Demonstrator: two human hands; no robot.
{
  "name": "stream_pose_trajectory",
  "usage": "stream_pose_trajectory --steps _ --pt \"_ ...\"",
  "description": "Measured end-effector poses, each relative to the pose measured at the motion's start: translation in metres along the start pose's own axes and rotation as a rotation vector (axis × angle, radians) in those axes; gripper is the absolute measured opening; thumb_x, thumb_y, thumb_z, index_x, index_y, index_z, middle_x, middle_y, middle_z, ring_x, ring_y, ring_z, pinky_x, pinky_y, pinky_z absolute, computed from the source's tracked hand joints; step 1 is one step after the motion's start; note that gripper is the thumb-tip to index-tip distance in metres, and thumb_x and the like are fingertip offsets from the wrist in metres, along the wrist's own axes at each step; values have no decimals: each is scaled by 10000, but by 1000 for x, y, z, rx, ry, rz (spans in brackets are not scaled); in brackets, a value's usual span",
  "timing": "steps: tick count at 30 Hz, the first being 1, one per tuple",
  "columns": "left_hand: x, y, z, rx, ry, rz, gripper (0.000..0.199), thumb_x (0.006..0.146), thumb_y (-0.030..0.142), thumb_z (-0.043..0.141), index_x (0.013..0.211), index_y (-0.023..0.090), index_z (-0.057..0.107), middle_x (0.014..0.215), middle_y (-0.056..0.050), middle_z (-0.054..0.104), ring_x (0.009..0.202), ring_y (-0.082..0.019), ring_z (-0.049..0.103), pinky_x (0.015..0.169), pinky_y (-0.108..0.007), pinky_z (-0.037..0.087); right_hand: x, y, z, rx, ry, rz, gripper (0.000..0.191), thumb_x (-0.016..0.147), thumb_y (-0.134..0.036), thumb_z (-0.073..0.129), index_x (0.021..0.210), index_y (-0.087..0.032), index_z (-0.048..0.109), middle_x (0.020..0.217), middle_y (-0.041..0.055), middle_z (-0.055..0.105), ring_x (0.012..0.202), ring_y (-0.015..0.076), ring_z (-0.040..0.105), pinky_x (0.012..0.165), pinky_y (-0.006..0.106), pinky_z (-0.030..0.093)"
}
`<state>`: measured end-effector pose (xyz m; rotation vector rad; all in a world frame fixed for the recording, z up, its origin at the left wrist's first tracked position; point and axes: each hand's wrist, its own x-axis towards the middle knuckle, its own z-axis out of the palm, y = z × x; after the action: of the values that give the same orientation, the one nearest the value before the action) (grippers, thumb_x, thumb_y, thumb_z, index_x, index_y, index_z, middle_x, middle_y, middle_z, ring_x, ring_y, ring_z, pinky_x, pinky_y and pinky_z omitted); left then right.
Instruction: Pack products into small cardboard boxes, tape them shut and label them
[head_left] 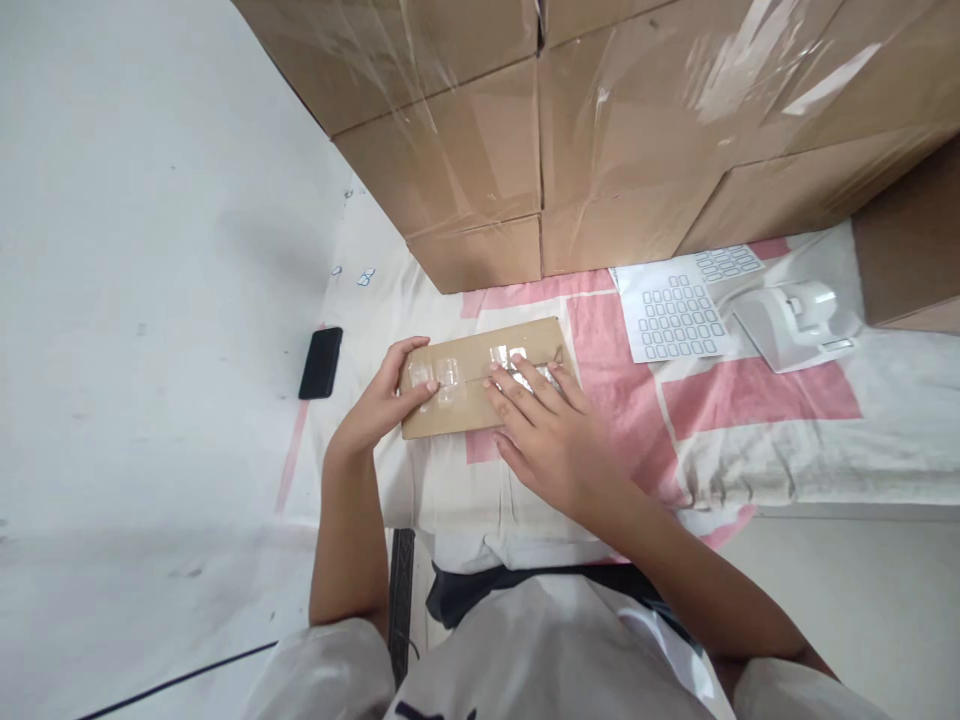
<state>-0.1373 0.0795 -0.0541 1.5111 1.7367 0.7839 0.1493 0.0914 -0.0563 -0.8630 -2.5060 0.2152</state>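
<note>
A small flat cardboard box (pixel 466 408) lies on the cloth in front of me, tilted slightly up to the right. Shiny clear tape (pixel 448 373) crosses its top seam in patches. My left hand (pixel 388 393) grips the box's left end, thumb on top and fingers around the far edge. Flat over the right part of the top lies my right hand (pixel 553 425), fingers spread and fingertips touching the tape. The palm covers the box's near right corner.
Large taped cardboard boxes (pixel 480 150) are stacked at the back, with another brown box (pixel 911 235) at right. A black phone (pixel 321 363) lies left by the white wall. Right of centre are a sticker sheet (pixel 679 318) and a white device (pixel 795 322) on the pink-and-white cloth (pixel 757 390).
</note>
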Motion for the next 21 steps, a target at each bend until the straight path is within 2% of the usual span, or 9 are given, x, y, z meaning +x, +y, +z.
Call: stream_pose_trajectory --steps 2,4,9,11,13,15,17,19,21 --pt "-7 -3 -5 -26 -97 29 802 842 524 784 1518 341 392 1566 -110 428 1429 -302 480 1070 -378 530 -3 0 -1 3 4 -4 454 1061 -253 503 1482 -115 604 1590 116 538 1522 333 440 1248 561 355" --pt "-11 -5 -6 -55 -110 26 893 827 525 805 1561 350 328 1569 -125 412 1427 -308 490 1069 -381 542 -3 0 0 0 14 -2 440 1067 -258 497 1468 -122 615 1582 100 551 1513 324 453 1248 540 353" --pt "-7 -8 4 -175 -14 -56 862 848 539 773 1553 333 322 1338 -105 563 1198 -270 635 946 -373 598 4 -1 5 -4 58 -20 414 1050 -249 519 1428 -129 638 1551 112 585 1488 331 482 1222 541 371" --pt "-6 -11 7 -188 27 -63 883 835 538 778 1558 341 311 1366 -109 556 1231 -274 615 945 -372 587 0 5 4 38 126 -38 378 1039 -249 534 1380 -147 659 1515 114 620 1455 318 518 1208 524 394" --pt "-9 -14 8 -143 110 -23 887 828 533 776 1562 354 311 1480 -122 499 1289 -278 571 936 -362 570 -12 22 2 93 281 6 330 1026 -260 549 1316 -162 673 1439 124 672 1385 298 577 1175 498 438" --pt "-17 -15 7 -88 261 58 814 848 504 739 1546 358 346 1561 -126 443 1276 -269 555 893 -346 552 -29 54 1 106 441 157 305 1015 -277 548 1272 -165 667 1342 147 711 1301 295 625 1123 489 484" --pt "-28 -13 7 -94 451 136 643 883 458 660 1479 357 439 1532 -113 482 1163 -242 576 807 -335 519 -49 96 1 42 490 392 336 1008 -310 531 1277 -144 646 1279 183 714 1241 323 644 1070 512 512" --pt "-40 -7 11 -185 627 191 470 867 400 638 1327 344 559 1414 -89 570 996 -209 567 725 -334 457 -63 138 1 -60 383 646 448 984 -372 545 1320 -84 611 1276 246 687 1229 389 627 1041 571 506" --pt "-50 1 18 -288 778 241 347 796 347 689 1133 295 621 1248 -67 631 841 -178 506 675 -331 386 -67 173 2 -146 198 850 599 946 -439 595 1370 -17 558 1291 309 649 1255 461 581 1033 636 472"
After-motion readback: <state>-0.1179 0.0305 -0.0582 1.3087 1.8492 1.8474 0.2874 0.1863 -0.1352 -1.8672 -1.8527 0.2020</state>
